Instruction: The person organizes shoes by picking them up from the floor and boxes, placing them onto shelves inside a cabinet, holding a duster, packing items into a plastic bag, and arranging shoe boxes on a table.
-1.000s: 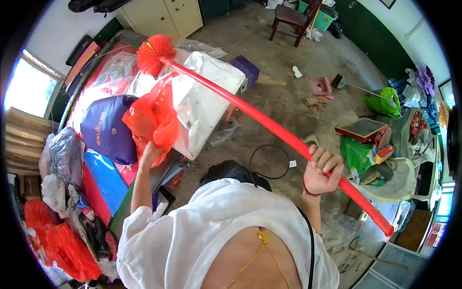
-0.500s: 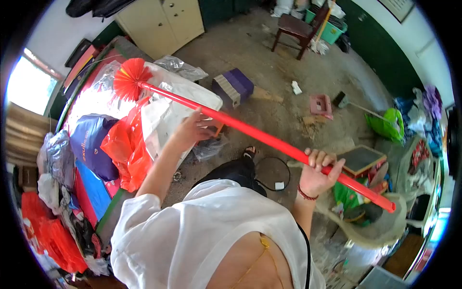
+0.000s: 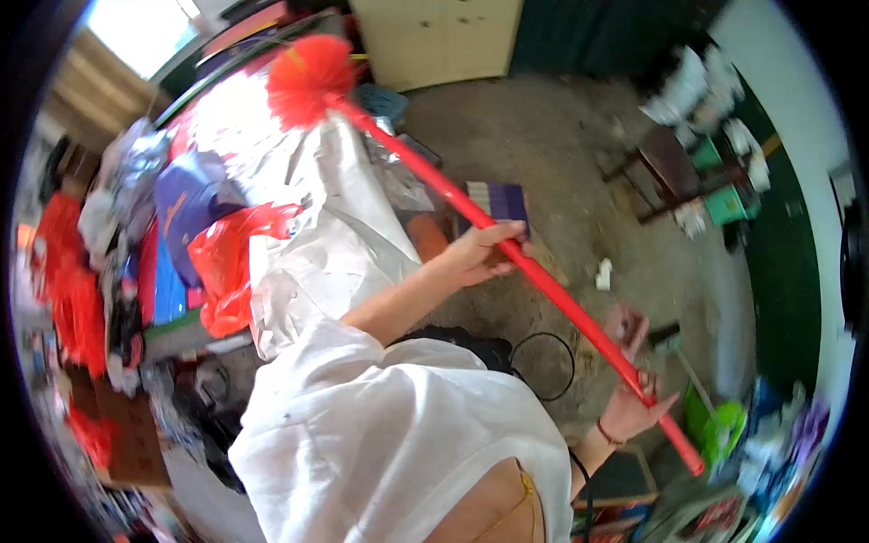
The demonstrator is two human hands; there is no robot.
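A long red pole (image 3: 434, 181) with a round red bristle head (image 3: 310, 80) slants across the view, from upper left down to lower right. My left hand (image 3: 480, 256) is closed round its middle, thumb over the pole. Nearer the bottom end, my right hand (image 3: 632, 407) grips it, with a beaded band on the wrist. The bristle head is over the far end of the cluttered table, above white sheeting (image 3: 330, 199).
On the table lie a red plastic bag (image 3: 226, 271) and a purple bag (image 3: 186, 204). Beyond are a beige cabinet (image 3: 434, 41) and a dark chair (image 3: 665, 167). A purple box (image 3: 507, 204), pink dustpan (image 3: 625, 328), black cable loop (image 3: 572, 366) and green bag (image 3: 715, 421) are on the floor.
The view has turned. My left hand has moved from beside the pole to a hold on its middle. My right hand is now closer to the pole's bottom end.
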